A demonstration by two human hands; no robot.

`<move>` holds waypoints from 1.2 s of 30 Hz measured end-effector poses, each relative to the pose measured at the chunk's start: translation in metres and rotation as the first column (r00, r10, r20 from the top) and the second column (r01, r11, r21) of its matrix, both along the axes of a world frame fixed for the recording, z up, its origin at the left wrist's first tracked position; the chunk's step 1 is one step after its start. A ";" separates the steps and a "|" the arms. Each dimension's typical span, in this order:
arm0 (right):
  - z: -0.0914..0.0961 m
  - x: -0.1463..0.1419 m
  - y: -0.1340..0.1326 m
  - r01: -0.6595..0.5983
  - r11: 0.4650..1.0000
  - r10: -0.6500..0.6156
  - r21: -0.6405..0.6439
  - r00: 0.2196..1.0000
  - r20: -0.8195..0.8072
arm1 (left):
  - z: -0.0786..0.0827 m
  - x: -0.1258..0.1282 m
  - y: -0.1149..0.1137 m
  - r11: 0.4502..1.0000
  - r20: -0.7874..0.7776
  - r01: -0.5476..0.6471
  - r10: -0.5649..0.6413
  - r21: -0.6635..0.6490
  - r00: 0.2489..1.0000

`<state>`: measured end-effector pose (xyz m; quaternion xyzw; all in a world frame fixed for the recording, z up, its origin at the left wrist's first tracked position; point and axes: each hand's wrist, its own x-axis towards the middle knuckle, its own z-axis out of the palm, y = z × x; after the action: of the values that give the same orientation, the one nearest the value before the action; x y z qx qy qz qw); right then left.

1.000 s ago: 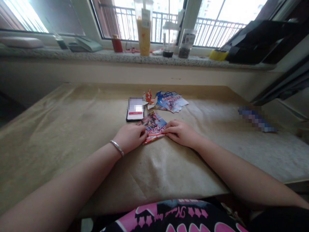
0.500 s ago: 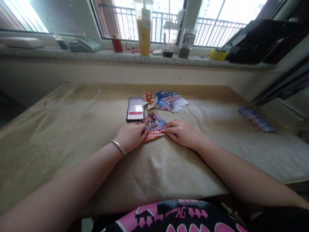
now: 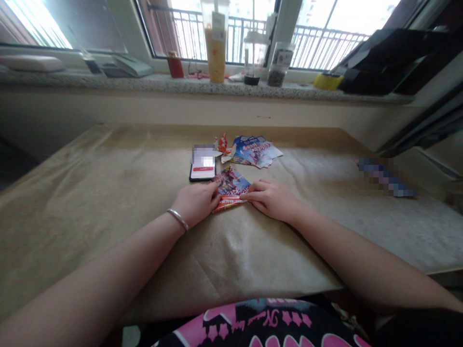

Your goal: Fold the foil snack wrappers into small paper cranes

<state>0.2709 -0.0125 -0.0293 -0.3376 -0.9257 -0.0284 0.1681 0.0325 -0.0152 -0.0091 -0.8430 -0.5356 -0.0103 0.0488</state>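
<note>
A colourful printed paper sheet (image 3: 231,185), with a folded orange-red strip along its near edge, lies on the table between my hands. My left hand (image 3: 197,202), a silver bangle at its wrist, is closed on the sheet's left edge, fingers curled in. At the right end of the orange strip, my right hand (image 3: 271,198) grips the paper, its index finger pressing along the fold. Just beyond my left hand lies a phone (image 3: 202,171) with its screen lit. Past the sheet are a folded orange-and-white paper piece (image 3: 223,147) and a fanned pile of printed sheets (image 3: 256,152).
A cream cloth covers the table (image 3: 108,193). A blurred blue item (image 3: 385,178) lies at the far right. On the windowsill (image 3: 144,86) stand a tall cup of yellow drink (image 3: 216,53), a red bottle (image 3: 175,65), a clear jar (image 3: 280,65) and a black bag (image 3: 383,65).
The right index finger has slid slightly left along the fold, and the orange strip lies a little flatter. Otherwise the hands and other things stay in place.
</note>
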 end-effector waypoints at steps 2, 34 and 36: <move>0.001 0.000 0.000 0.002 1.000 -0.002 0.008 1.000 0.007 | 0.001 -0.001 0.001 1.000 0.020 -0.011 0.011 -0.024 1.000; 0.002 -0.001 -0.002 0.015 1.000 -0.015 0.007 0.999 0.030 | 0.011 -0.026 0.010 0.893 0.135 0.444 -0.433 -0.069 0.891; 0.003 -0.002 -0.002 0.027 1.000 -0.028 0.012 0.999 0.042 | 0.012 -0.025 0.009 0.896 0.120 0.439 -0.430 -0.060 0.895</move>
<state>0.2692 -0.0147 -0.0267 -0.3487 -0.9241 -0.0430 0.1500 0.0075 -0.0063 0.0027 -0.9409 -0.3354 -0.0419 -0.0188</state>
